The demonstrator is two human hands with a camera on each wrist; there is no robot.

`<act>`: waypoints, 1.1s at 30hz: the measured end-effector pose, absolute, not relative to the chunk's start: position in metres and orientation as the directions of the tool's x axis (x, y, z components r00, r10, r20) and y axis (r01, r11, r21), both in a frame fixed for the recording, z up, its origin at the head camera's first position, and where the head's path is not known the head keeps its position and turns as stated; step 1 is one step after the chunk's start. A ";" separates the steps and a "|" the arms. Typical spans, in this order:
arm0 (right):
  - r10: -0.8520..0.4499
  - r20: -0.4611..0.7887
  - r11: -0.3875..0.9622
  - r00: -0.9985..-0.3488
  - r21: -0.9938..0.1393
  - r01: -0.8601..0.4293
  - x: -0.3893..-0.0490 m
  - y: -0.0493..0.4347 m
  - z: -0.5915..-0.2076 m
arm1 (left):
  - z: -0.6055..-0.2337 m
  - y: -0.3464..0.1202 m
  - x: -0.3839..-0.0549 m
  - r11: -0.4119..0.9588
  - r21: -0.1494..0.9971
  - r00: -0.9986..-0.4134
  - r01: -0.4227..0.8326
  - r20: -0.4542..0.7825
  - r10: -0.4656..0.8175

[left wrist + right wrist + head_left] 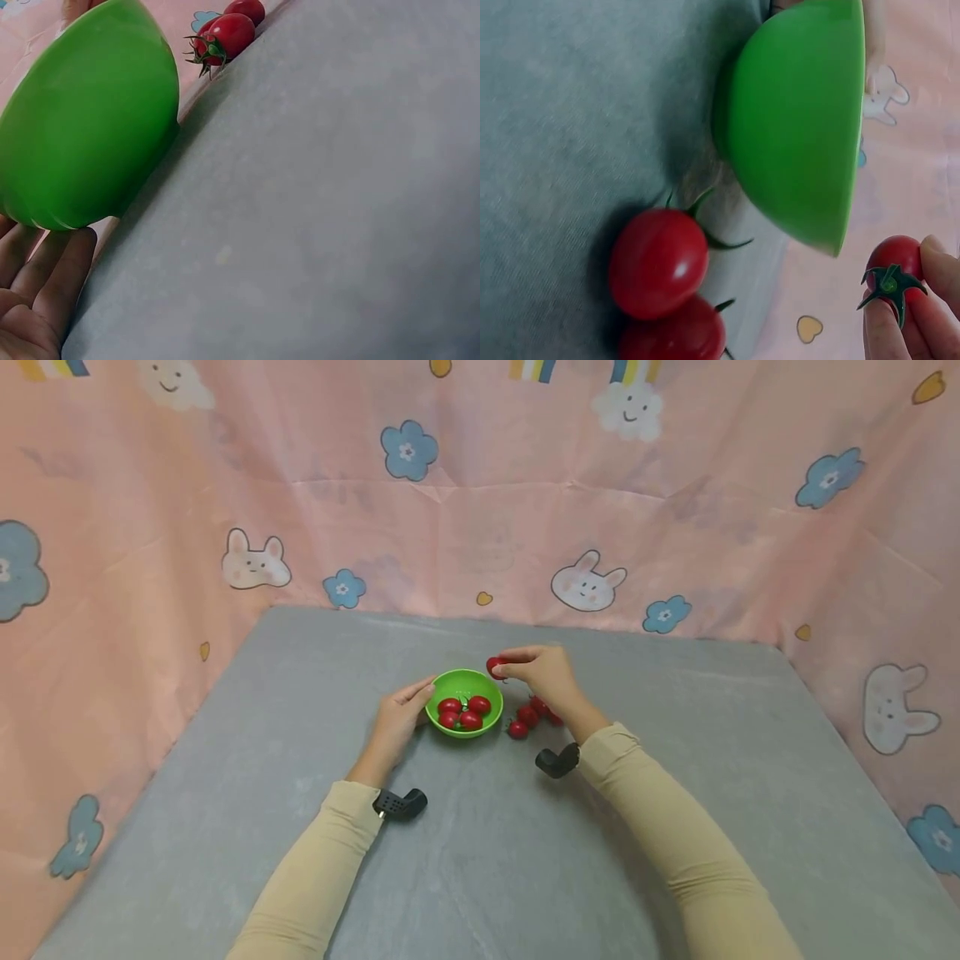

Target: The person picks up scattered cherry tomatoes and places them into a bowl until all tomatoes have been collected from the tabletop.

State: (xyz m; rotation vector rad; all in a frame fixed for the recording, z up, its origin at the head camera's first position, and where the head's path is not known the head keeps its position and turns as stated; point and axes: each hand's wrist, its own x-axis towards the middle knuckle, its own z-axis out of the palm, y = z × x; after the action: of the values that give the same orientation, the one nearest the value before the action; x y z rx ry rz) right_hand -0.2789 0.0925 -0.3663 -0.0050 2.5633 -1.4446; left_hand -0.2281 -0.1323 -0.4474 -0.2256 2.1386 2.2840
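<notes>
A green bowl with several red cherry tomatoes in it stands on the grey table. My left hand holds the bowl's left side; the left wrist view shows its fingers against the green wall. To the right of the rim and a little above it, my right hand pinches one cherry tomato between thumb and fingers. In the right wrist view this held tomato shows its green calyx. Several loose cherry tomatoes lie right of the bowl, partly hidden by the right hand.
The grey tabletop reaches back to a pink printed cloth, which hangs behind it and on both sides. Black wrist cameras sit on the left wrist and the right wrist.
</notes>
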 end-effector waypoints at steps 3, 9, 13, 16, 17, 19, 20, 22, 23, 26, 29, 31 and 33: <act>-0.130 -0.163 0.518 -0.978 -0.852 0.073 -0.278 0.088 -0.365 | -0.448 -0.133 -0.228 -0.070 0.992 -0.989 -0.101 -0.108 -0.102; -0.184 -0.157 0.537 -0.970 -0.843 0.035 -0.278 0.078 -0.365 | -0.449 -0.132 -0.229 -0.088 0.992 -0.990 -0.089 -0.097 -0.099; -0.203 -0.156 0.581 -0.967 -0.814 0.010 -0.279 0.072 -0.367 | -0.451 -0.131 -0.230 -0.091 0.991 -0.990 -0.093 -0.102 -0.095; -0.213 -0.153 0.608 -0.965 -0.794 -0.008 -0.280 0.068 -0.367 | -0.451 -0.130 -0.230 -0.093 0.990 -0.989 -0.102 -0.110 -0.095; -0.220 -0.152 0.618 -0.964 -0.786 -0.017 -0.280 0.066 -0.367 | -0.451 -0.130 -0.230 -0.086 0.991 -0.989 -0.102 -0.110 -0.096; -0.229 -0.151 0.635 -0.962 -0.772 -0.030 -0.279 0.064 -0.367 | -0.450 -0.130 -0.230 -0.077 0.991 -0.989 -0.105 -0.113 -0.098; -0.232 -0.151 0.643 -0.961 -0.765 -0.035 -0.279 0.063 -0.366 | -0.449 -0.130 -0.230 -0.071 0.992 -0.989 -0.103 -0.110 -0.097; -0.241 -0.150 0.657 -0.959 -0.753 -0.047 -0.278 0.061 -0.365 | -0.448 -0.130 -0.229 -0.068 0.993 -0.990 -0.098 -0.104 -0.094; -0.246 -0.150 0.662 -0.958 -0.748 -0.053 -0.278 0.060 -0.365 | -0.448 -0.130 -0.229 -0.064 0.993 -0.991 -0.094 -0.100 -0.093; -0.265 -0.147 0.669 -0.953 -0.740 -0.072 -0.276 0.057 -0.364 | -0.447 -0.131 -0.229 -0.068 0.994 -0.991 -0.087 -0.093 -0.092; -0.284 -0.141 0.676 -0.948 -0.731 -0.094 -0.276 0.054 -0.365 | -0.447 -0.133 -0.228 -0.064 0.994 -0.991 -0.087 -0.093 -0.094; -0.293 -0.132 0.687 -0.947 -0.718 -0.112 -0.276 0.053 -0.366 | -0.447 -0.133 -0.228 -0.063 0.994 -0.992 -0.086 -0.091 -0.092; -0.298 -0.129 0.702 -0.946 -0.702 -0.125 -0.276 0.051 -0.368 | -0.449 -0.133 -0.229 -0.062 0.994 -0.992 -0.085 -0.091 -0.087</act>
State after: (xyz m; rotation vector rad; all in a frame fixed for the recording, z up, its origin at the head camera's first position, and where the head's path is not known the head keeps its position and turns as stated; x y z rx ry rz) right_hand -0.2760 0.0514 -0.3676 -0.3385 2.6781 -1.0789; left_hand -0.2293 -0.1330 -0.4488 -0.1982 2.1526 2.2816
